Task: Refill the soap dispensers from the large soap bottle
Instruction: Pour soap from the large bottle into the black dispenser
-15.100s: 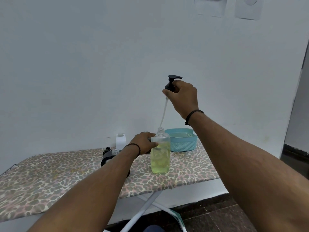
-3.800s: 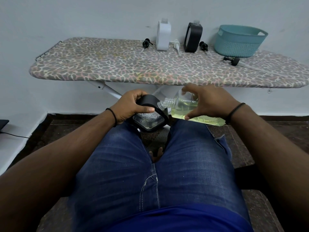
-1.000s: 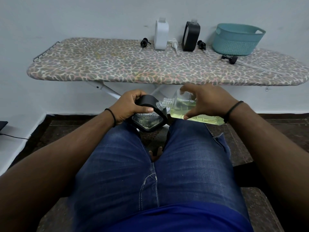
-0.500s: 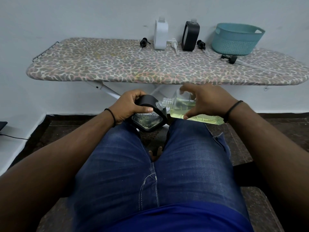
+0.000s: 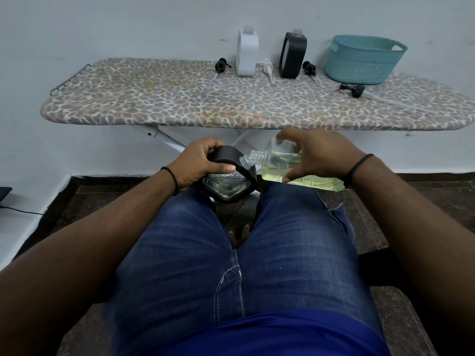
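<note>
right now i have the left hand [image 5: 199, 164] wrapped around a black dispenser [image 5: 228, 182], thumb across its clear face, steadying it just above my left knee so its opening sits under the spout. my right hand [image 5: 317, 155] has its grip clenched on the large soap bottle [image 5: 288, 168], tipped nearly flat with the open neck pointing left and touching, or just about touching, the dispenser's top edge. the yellow soap pools along the bottle's lower side and reaches towards the neck; i cannot tell whether a stream is actually running. my read is that the pour is under way, and the low tilt is there to keep the flow slow into a small opening.

up on the ironing-board surface [image 5: 180, 104] the rest waits: a white dispenser [image 5: 247, 56] and a second black dispenser [image 5: 293, 56] stand upright near the wall, both with their pumps off so they can be filled. four pumps lie loose around them, one black pump [image 5: 220, 66] left of the white dispenser, a white pump [image 5: 267, 70] between the two, and two more black ones [image 5: 309, 68] [image 5: 353, 89] near the teal basket [image 5: 362, 60]. holding everything over my lap means a spill lands on my jeans, so i'd keep the neck tight against the opening and raise the bottle's base only gradually.
</note>
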